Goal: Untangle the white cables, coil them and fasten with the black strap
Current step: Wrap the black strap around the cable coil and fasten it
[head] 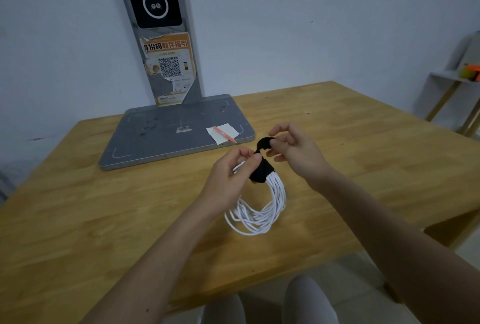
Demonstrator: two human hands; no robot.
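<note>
Parcel-pickup room: QR-code kiosk on wooden table.

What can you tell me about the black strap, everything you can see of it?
The black strap looks like soft matte fabric. One part is wrapped in a wide band around the top of the coiled white cables, bunching them together above the wooden table. A narrower free tail rises from the band and curls over. The left hand pinches the band and the cables; the right hand has the tail end in a fingertip grip. Whether it is fastened yet cannot be told.
</note>
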